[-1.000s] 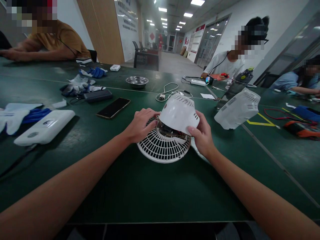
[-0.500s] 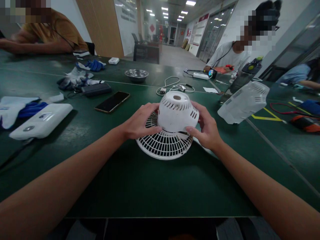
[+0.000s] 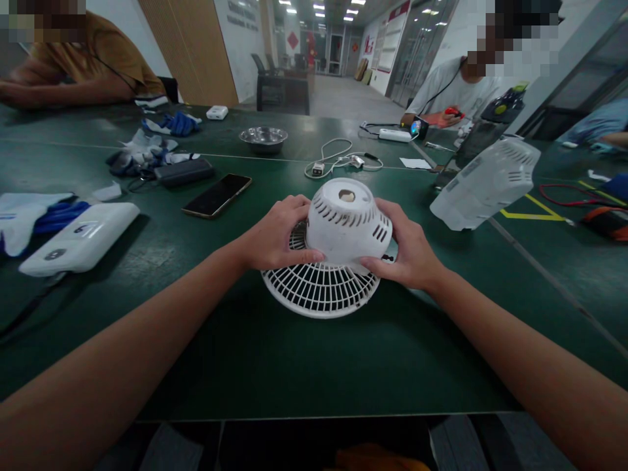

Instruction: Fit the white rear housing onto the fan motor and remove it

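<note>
Cable [image 3: 318, 170] lies behind the housing [image 3: 343, 229], phone [image 3: 217, 195] left.

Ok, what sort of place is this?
Probably an office or meeting room used as a workshop: a long green table with a red and black tool, people seated around it, and desks and chairs beyond.

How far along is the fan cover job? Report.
Done, it seems: the white cover sits over the middle of the round grille, vented end up. In hand: the left hand and right hand grip its sides. Left, probably: securing it; no fastener shows, and I cannot tell whether it is fully seated.
</note>
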Tool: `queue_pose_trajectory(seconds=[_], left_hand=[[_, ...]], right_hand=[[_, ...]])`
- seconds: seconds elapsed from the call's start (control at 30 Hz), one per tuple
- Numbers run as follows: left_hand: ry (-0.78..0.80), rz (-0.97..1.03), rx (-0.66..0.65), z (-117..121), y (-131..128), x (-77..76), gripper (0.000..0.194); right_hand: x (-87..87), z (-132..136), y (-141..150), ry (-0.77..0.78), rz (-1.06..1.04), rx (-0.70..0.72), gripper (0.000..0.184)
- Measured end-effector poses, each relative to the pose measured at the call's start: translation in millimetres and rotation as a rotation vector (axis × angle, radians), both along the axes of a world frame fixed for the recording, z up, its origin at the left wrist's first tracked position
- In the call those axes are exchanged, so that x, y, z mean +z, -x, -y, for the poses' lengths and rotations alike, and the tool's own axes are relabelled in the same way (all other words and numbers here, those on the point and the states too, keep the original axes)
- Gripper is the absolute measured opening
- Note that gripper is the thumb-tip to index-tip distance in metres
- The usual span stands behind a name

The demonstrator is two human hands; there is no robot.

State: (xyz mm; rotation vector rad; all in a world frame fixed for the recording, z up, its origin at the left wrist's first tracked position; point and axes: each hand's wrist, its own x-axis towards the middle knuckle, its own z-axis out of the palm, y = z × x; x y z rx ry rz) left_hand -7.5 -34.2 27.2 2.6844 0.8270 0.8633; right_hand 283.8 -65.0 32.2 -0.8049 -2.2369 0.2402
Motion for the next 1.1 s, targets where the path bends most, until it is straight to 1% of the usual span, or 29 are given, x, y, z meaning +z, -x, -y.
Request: queue_pose_trajectory(seconds=[0.1,0.2,0.4,0.6,0.83,1.0,1.1], left_hand=[[0.002,-0.006,0.001,0.6,-0.7,-0.1,0.070],[0.004,-0.009,0.012,0.6,-1.5,-0.6,0.072],[0.018,-0.022,0.016,0.1,-2.8,0.0,0.071],[-0.010,-0.031,0.039,1.7,-4.3,0.7,0.071],[0.020,-0.061,0.063,3.5,-4.4,3.8,0.072],[0.029,-0.070,0.079,3.1,-6.0,2.9,0.078],[0.019,-0.040,0.086,3.9,-8.4,1.5,0.078]], right_hand=[[0.3,-0.9,-2.0,-0.008,0.040,0.015,0.088],[-1.4,-1.0,-1.7,-0.007,0.027,0.014,0.090],[-3.0,-0.2,0.0,0.051,-0.003,0.002,0.088],[-3.8,-1.0,0.0,0.095,-0.047,0.012,0.088],[-0.7,-0.3,1.5,0.174,-0.055,0.019,0.093],[-0.4,-0.6,3.1,0.156,-0.072,0.024,0.090],[-0.7,0.1,5.0,0.159,-0.083,0.011,0.091]])
